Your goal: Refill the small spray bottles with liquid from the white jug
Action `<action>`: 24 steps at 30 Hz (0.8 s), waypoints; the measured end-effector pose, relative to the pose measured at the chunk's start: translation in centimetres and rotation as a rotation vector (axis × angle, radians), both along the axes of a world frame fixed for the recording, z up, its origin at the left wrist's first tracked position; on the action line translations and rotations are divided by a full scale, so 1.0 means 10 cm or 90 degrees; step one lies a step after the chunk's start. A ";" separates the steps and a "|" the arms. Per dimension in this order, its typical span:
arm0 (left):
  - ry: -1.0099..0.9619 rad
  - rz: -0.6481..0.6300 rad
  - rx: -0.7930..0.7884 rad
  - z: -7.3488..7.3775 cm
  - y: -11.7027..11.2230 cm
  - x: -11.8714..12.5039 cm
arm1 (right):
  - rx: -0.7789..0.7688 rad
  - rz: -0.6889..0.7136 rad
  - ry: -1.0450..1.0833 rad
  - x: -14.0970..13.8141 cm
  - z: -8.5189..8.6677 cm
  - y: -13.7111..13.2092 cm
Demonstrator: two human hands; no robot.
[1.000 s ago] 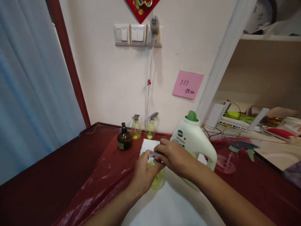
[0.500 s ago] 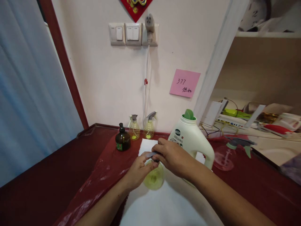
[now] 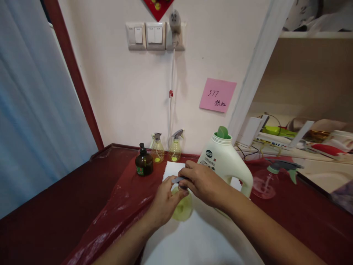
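Note:
A small clear spray bottle [image 3: 182,208] with yellow-green liquid stands on a white cloth [image 3: 198,235] in front of me. My left hand [image 3: 162,202] is wrapped round the bottle's body. My right hand [image 3: 202,182] is closed over its grey spray head [image 3: 178,180] at the top. Just behind my right hand stands a large white detergent jug [image 3: 227,162] with a green cap.
A brown pump bottle [image 3: 143,162] and two small spray bottles [image 3: 158,149] [image 3: 175,147] stand by the wall. A pink-tinted spray bottle [image 3: 263,180] sits to the right on the red plastic sheet [image 3: 124,198]. A cluttered shelf [image 3: 303,143] lies far right; a curtain [image 3: 33,110] hangs left.
Both hands stay on the small spray bottle; the bottle tilted slightly and came back a little. The view has shifted slightly.

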State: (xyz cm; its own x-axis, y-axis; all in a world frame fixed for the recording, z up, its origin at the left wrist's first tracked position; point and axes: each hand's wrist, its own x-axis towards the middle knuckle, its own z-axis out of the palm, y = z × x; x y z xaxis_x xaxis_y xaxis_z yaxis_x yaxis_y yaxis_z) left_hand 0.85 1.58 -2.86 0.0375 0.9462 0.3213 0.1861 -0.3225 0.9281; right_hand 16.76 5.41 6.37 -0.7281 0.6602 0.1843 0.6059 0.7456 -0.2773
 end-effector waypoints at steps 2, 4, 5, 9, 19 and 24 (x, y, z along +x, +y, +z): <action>0.011 -0.040 -0.003 0.01 0.01 -0.05 | 0.001 0.000 0.000 0.00 0.00 0.00; 0.004 -0.082 -0.014 0.01 0.02 -0.09 | 0.003 -0.002 -0.001 0.00 0.00 0.00; -0.001 -0.096 -0.022 0.00 0.02 -0.10 | 0.005 -0.003 -0.002 0.00 0.00 0.00; -0.001 -0.098 -0.038 -0.01 0.02 -0.12 | 0.007 -0.006 -0.008 0.01 0.00 -0.02; -0.025 -0.030 -0.004 -0.04 -0.01 -0.04 | 0.024 -0.013 -0.006 0.00 -0.01 -0.03; -0.011 -0.057 -0.005 -0.05 -0.01 -0.08 | 0.052 -0.016 -0.004 0.00 -0.02 -0.04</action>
State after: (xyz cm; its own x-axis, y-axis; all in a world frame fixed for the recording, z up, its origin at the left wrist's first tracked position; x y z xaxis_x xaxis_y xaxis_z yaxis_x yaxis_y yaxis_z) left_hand 0.06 1.53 -3.38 0.1170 0.9420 0.3146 0.1403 -0.3293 0.9338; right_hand 16.78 5.06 6.14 -0.7125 0.6618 0.2332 0.6268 0.7496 -0.2126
